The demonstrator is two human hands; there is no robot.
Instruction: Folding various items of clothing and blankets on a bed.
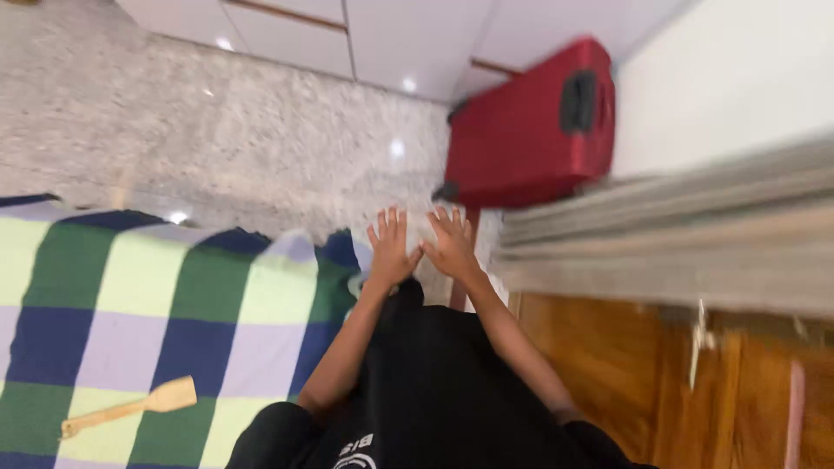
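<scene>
Black fabric of the person's shirt fills the bottom of the view, closest to the camera, with a small white print on it near the lower edge. From this shirt two bare forearms reach upward in the picture and come together. Both hands are spread flat with the fingers wide apart and hold nothing: the left hand and the right hand are side by side, and their thumbs seem to touch or nearly touch. Under the hands is the speckled stone floor, and the left hand is just beside the edge of a checked blanket with green, dark blue, pale yellow and lilac squares. On this blanket, well apart from the hands, lies a wooden spatula, with its flat blade pointing to the right. A red suitcase with a black handle stands on the floor near the right hand, just beyond the fingertips. White cabinet doors run along the top of the view. To the right there is a blurred grey ribbed surface, and below it brown wooden panelling.
</scene>
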